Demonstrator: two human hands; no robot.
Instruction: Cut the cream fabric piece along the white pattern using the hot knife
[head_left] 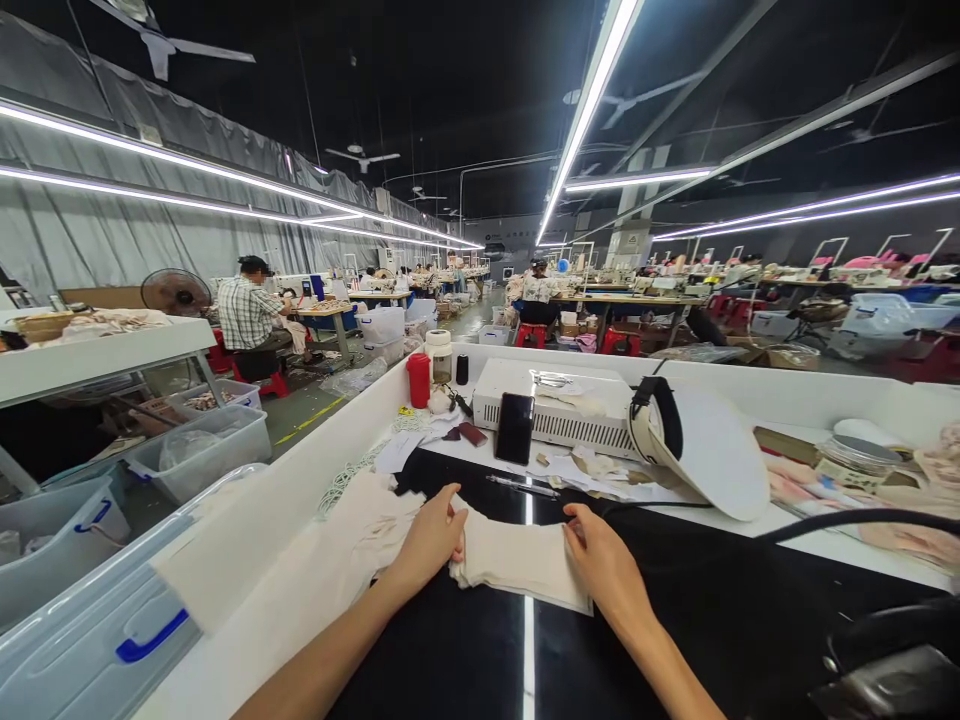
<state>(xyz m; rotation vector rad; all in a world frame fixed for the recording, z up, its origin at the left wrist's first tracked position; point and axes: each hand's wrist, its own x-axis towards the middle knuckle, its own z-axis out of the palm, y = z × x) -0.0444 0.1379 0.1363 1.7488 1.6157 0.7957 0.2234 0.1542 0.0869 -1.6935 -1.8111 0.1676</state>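
A stack of cream fabric pieces (517, 562) lies between my two hands over the glossy black tabletop (465, 660). My left hand (429, 538) grips its left end, thumb and fingers pinched together at the upper corner. At the other end, my right hand (604, 560) pinches the right edge, with the fingertips partly hidden. The layers look uneven along the left and lower edges. Beside my left forearm, a loose heap of similar cream pieces (352, 535) spreads over the white side of the table.
Behind the stack are a pen (523, 486), a phone (514, 428), a white vented box (555, 395), a white visor (709, 450) and a red cup (418, 380). A black cable (855, 520) crosses at right. A person in a checked shirt (244, 312) sits at left.
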